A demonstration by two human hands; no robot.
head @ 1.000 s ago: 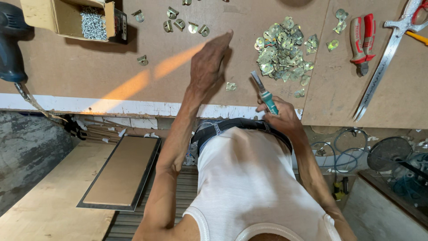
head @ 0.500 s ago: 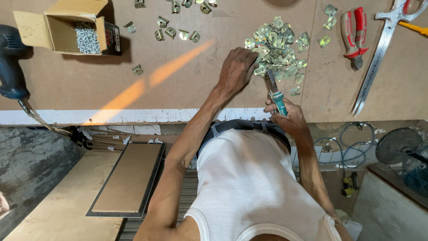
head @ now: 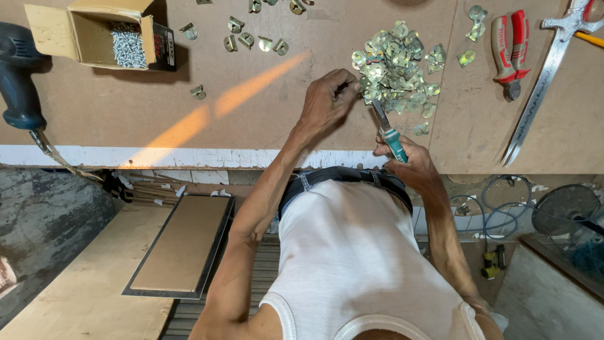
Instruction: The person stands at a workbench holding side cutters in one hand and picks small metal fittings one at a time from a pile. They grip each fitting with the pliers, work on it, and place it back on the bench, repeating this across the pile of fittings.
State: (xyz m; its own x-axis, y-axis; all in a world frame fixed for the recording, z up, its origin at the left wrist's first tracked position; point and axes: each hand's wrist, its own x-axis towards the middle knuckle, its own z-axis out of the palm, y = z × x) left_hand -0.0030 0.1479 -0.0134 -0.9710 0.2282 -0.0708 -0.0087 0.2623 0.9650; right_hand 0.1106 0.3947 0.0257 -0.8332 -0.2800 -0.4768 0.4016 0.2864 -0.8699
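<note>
Gripping screwdriver (head: 389, 129) | right hand (head: 412, 165) fingers clenched | tip toward clip pile (head: 395, 66)

I see a teal-handled screwdriver (head: 391, 134), brassy-green metal clips (head: 395, 66), red-handled pliers (head: 509, 45), a tan cardboard box (head: 88, 31) of silver screws (head: 128, 47), and a brown board tabletop (head: 251, 119).

Bare board (head: 189, 107) left of left hand (head: 324, 101), open lane; clip pile (head: 396, 69) blocks right; pliers (head: 509, 50), long blade (head: 535, 101) crowd far right; screw box (head: 104, 34) far left
</note>
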